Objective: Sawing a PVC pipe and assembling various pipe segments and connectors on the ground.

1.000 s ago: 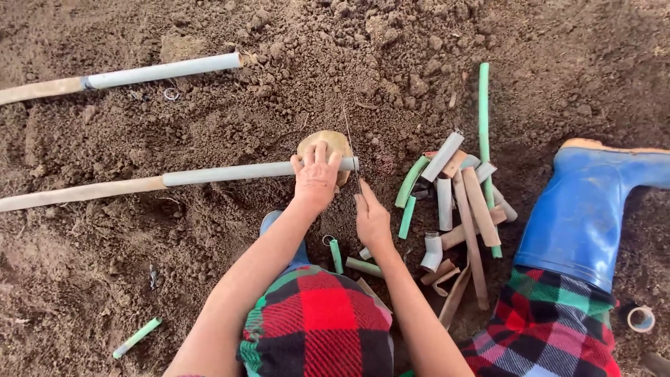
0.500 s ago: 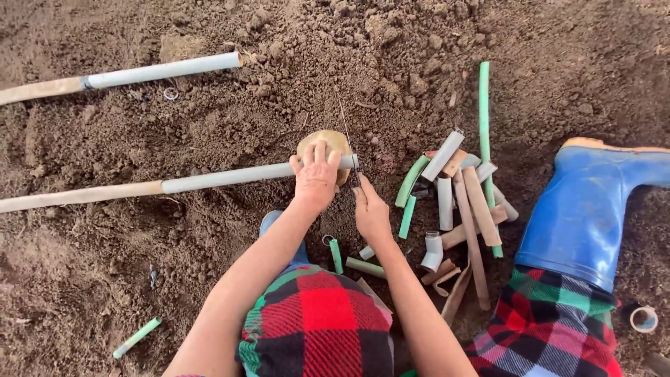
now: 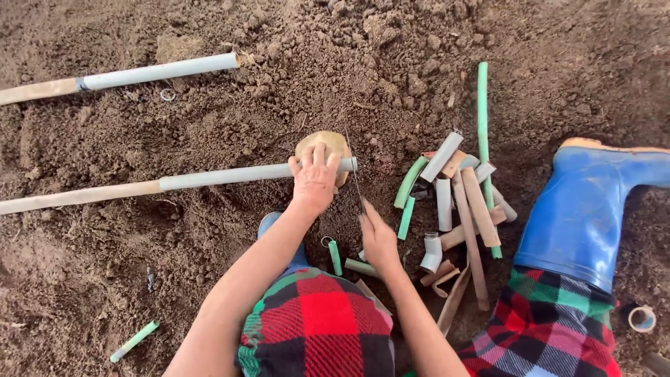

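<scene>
Little has shifted: left hand (image 3: 314, 183) still clamps the pipe (image 3: 230, 174) steady on a stone (image 3: 322, 144) while right hand (image 3: 377, 237) grips the saw blade (image 3: 354, 174) across its end.

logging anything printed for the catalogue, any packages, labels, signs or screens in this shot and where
None in view: no package, label, sign or screen.
Only bare soil, two long pipes, a pile of cut pipe pieces right of the hands, and a blue rubber boot at far right.
The left hand presses on the nearer pipe; the right hand holds a thin blade at the pipe's end.
</scene>
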